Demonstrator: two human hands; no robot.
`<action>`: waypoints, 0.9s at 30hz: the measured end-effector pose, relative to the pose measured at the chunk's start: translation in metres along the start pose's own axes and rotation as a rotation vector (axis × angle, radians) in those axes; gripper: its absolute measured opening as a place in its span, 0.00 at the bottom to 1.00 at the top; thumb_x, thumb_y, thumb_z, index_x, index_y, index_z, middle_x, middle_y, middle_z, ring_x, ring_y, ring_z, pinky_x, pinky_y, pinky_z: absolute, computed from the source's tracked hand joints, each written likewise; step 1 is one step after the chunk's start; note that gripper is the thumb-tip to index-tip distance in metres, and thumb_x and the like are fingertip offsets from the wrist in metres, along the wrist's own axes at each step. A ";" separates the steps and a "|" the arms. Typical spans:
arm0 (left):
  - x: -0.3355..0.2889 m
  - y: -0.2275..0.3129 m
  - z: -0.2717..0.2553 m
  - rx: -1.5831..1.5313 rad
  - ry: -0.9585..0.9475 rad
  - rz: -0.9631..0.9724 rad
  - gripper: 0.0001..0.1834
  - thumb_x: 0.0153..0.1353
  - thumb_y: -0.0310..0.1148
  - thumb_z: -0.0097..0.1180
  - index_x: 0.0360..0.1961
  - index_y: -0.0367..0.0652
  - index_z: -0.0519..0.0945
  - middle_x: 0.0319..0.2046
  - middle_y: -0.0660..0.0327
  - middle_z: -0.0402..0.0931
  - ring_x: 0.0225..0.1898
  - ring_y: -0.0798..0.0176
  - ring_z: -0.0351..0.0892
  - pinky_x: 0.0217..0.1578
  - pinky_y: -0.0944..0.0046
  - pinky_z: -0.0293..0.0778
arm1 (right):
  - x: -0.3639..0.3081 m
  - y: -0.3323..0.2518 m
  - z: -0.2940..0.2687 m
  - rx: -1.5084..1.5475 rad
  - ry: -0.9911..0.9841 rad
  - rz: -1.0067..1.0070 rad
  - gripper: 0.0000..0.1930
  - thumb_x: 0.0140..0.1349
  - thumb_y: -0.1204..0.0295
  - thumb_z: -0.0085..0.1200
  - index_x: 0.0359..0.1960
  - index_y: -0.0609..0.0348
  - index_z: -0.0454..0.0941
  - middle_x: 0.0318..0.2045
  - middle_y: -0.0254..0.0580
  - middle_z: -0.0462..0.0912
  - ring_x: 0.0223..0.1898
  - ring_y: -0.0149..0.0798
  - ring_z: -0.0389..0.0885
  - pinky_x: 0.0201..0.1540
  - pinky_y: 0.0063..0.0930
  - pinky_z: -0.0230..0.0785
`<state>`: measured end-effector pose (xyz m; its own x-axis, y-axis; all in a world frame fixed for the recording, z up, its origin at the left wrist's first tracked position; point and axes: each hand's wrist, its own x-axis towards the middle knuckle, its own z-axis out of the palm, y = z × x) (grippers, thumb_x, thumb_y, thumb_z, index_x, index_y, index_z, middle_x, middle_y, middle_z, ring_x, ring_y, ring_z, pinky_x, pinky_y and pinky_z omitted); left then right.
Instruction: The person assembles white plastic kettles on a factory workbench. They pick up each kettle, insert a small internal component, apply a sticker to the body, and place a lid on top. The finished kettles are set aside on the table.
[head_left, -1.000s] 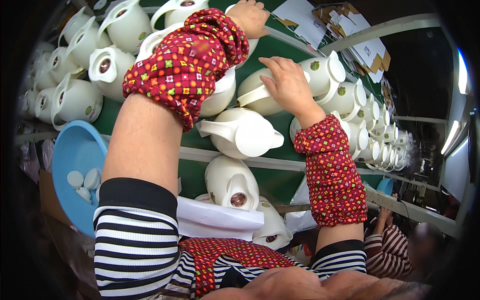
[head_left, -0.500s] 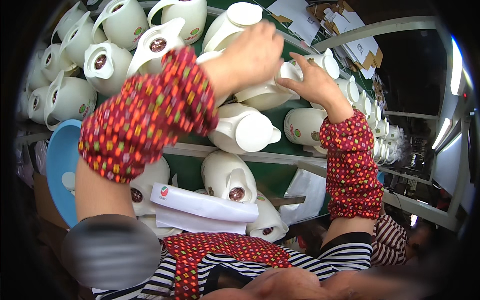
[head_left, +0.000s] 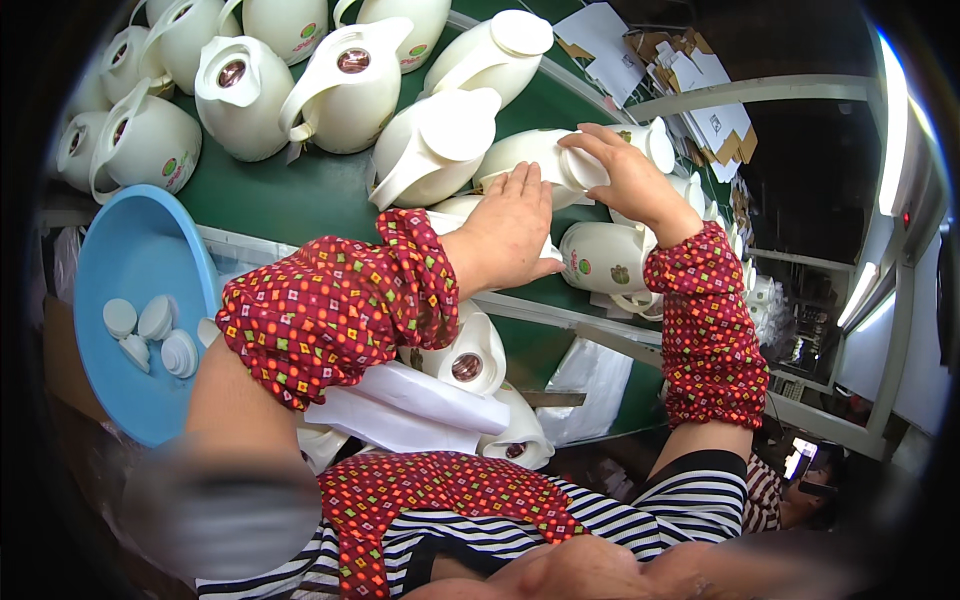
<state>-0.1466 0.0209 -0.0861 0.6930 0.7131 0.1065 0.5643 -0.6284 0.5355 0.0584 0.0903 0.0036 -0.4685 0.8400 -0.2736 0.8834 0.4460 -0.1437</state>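
Note:
My left hand (head_left: 508, 225) is flat, fingers straight and together, over a white vacuum jug (head_left: 458, 207) that it mostly hides; whether it presses on it I cannot tell. My right hand (head_left: 635, 178) has thumb and fingers spread at the lid end of a tilted white jug (head_left: 530, 157); it seems to touch the lid without wrapping round it. Just left of these stands a lidded jug (head_left: 435, 145) with its handle toward me. Another lidded jug (head_left: 490, 62) is behind it. Below my right hand is a jug with a printed emblem (head_left: 603, 255).
Unlidded jugs (head_left: 240, 105) with dark reddish mouths crowd the green bench (head_left: 290, 190) at far left. A blue basin (head_left: 92, 340) holds several white stoppers (head_left: 157, 318). Nearer me, white paper (head_left: 400, 405) lies across jugs (head_left: 468, 350). Cardboard and papers (head_left: 705, 85) are at the far right.
My left hand has come down and nearer from above the far jugs, its fingers now straight. My right hand stays by the same jug's lid. The view has shifted, showing more of the basin.

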 end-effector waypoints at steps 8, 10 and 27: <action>-0.002 0.002 -0.001 0.053 0.014 -0.019 0.50 0.62 0.58 0.61 0.67 0.21 0.64 0.69 0.27 0.58 0.73 0.28 0.55 0.72 0.42 0.56 | 0.009 -0.008 -0.005 -0.005 -0.082 0.143 0.38 0.45 0.82 0.72 0.62 0.47 0.75 0.66 0.52 0.73 0.62 0.58 0.77 0.62 0.43 0.75; -0.002 0.003 0.000 0.057 0.017 -0.027 0.50 0.62 0.58 0.62 0.67 0.22 0.64 0.69 0.27 0.58 0.72 0.26 0.56 0.71 0.41 0.58 | 0.009 -0.009 -0.007 -0.062 -0.076 0.062 0.37 0.46 0.80 0.72 0.62 0.47 0.76 0.64 0.52 0.74 0.60 0.57 0.79 0.61 0.43 0.76; -0.001 0.004 0.004 0.004 0.035 -0.032 0.50 0.59 0.57 0.65 0.66 0.21 0.66 0.67 0.27 0.60 0.68 0.22 0.61 0.66 0.42 0.68 | -0.002 -0.002 0.005 -0.173 0.098 0.031 0.33 0.61 0.55 0.66 0.67 0.51 0.73 0.51 0.66 0.83 0.51 0.62 0.84 0.52 0.47 0.78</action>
<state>-0.1433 0.0171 -0.0873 0.6587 0.7430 0.1185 0.5878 -0.6065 0.5354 0.0578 0.0866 -0.0002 -0.4463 0.8766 -0.1801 0.8881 0.4585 0.0310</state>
